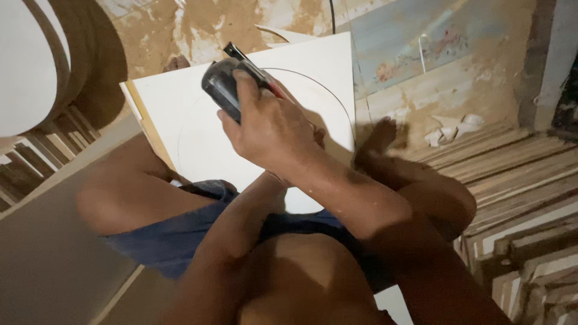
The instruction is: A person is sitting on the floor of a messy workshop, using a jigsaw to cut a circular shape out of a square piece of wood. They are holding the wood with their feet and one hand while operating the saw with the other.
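Right hand on a power tool over a white board

Seen from the head camera, the right hand [271,123] is closed around the dark handle of a power tool [224,83], fingers wrapped over its top, and holds it on a white board [313,66] that bears a thin pencilled circle. The tool sits near the board's middle, on the circle's upper left part. The board lies on the floor between the person's bent legs in blue shorts [174,232]. The left forearm runs up under the right wrist; the left hand itself is hidden, so I cannot tell whether it is open or closed. Wooden slats [524,180] are stacked at right; a round white panel [27,66] stands at upper left.
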